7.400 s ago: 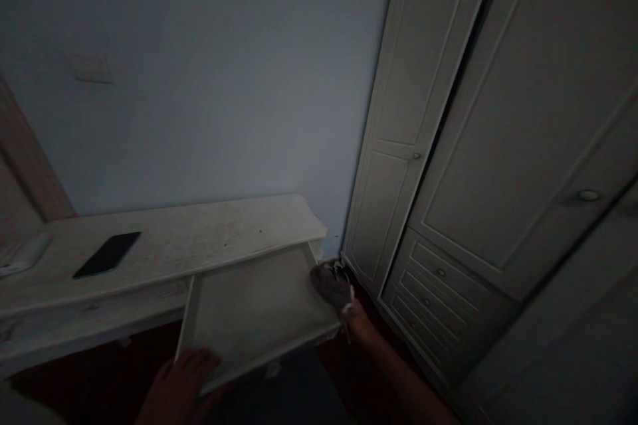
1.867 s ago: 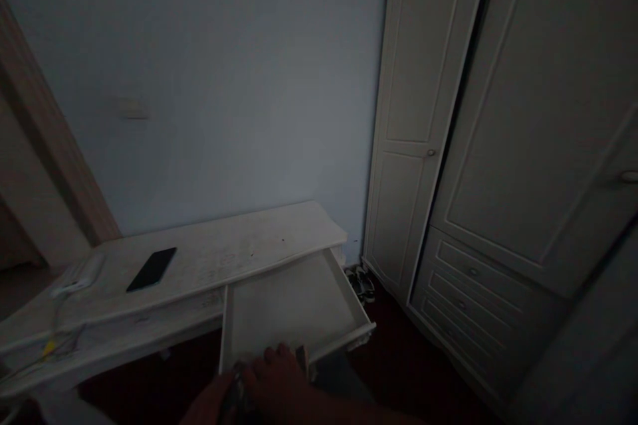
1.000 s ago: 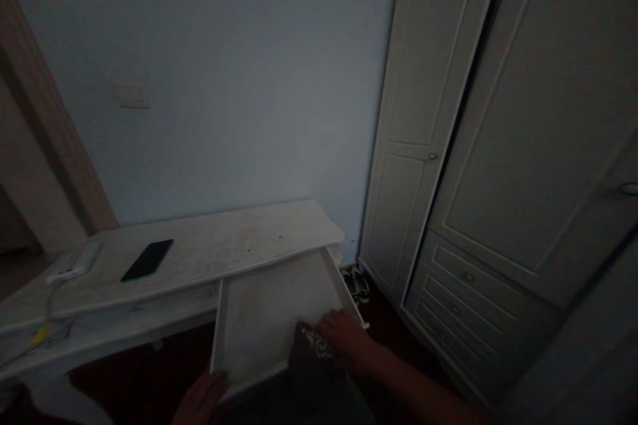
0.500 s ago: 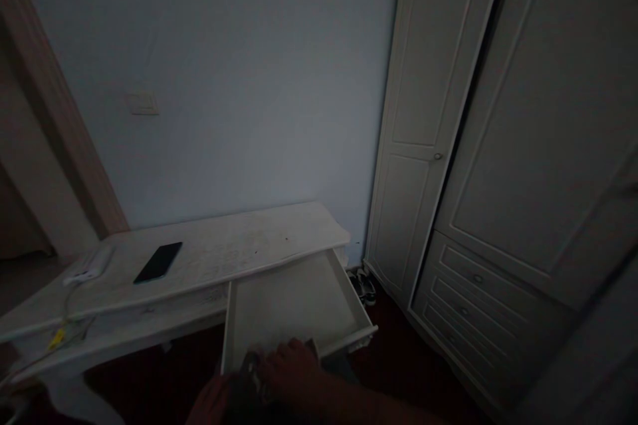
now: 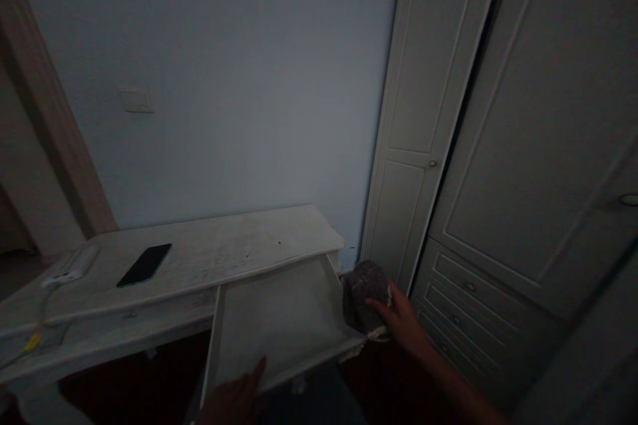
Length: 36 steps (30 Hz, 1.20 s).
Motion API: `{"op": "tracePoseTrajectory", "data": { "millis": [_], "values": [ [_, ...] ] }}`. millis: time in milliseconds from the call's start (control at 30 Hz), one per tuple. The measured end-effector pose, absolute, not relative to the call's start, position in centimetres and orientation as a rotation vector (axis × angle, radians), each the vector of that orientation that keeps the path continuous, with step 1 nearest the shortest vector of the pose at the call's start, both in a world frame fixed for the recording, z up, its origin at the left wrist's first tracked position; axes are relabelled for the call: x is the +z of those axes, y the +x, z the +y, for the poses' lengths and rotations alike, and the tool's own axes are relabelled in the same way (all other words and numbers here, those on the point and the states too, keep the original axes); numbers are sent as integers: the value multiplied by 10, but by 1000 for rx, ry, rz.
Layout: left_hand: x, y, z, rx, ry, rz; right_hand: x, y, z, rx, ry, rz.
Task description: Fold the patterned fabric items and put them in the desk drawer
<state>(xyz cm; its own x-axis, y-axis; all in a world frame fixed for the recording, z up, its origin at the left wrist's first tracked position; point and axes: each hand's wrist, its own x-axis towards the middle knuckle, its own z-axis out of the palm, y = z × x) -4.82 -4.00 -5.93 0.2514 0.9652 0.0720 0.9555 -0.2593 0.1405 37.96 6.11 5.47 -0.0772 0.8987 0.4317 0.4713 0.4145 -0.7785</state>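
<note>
A grey-brown cloth (image 5: 366, 289), bunched up with a pale edge, is pinched in my right hand (image 5: 399, 315), with the thumb lying across it. It is at the right side wall of the pulled-out white drawer (image 5: 279, 319); whether it touches the wall I cannot tell. My left hand (image 5: 234, 398) lies at the drawer's front left corner with one finger stretched out over the front panel; its other fingers are dark and partly out of sight. The drawer juts out from a white desk (image 5: 234, 239) with a worn top.
On the desk lie a dark phone (image 5: 144, 265) and a white power strip (image 5: 72, 265) with a cable carrying a yellow tag (image 5: 32, 342). A white wardrobe (image 5: 399, 199) with small drawers (image 5: 463, 302) stands close on the right. A wall switch (image 5: 136, 99) is above the desk.
My right hand has carried the cloth from the drawer's front, beside my left hand, out to its right side. Earlier it moved between these places. My left hand now points a finger over the front panel.
</note>
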Motion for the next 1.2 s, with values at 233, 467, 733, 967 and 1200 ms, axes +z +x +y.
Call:
{"op": "tracePoseTrajectory", "data": {
  "millis": [233,467,733,967,1200],
  "values": [
    [19,-11,-33,-317,2199,1824,46,347,59,511,-1078,-2502],
    [25,-31,0,-139,2298,1918,42,256,101,141,-1071,-2940],
    [28,-32,9,-47,2354,1915,40,262,120,429,-1102,-2747],
    [-42,-107,5,457,2538,1962,45,225,105,526,-1024,-2434],
    [-83,-125,18,580,2486,1954,25,102,69,-107,-763,-2917]
  ]
}}
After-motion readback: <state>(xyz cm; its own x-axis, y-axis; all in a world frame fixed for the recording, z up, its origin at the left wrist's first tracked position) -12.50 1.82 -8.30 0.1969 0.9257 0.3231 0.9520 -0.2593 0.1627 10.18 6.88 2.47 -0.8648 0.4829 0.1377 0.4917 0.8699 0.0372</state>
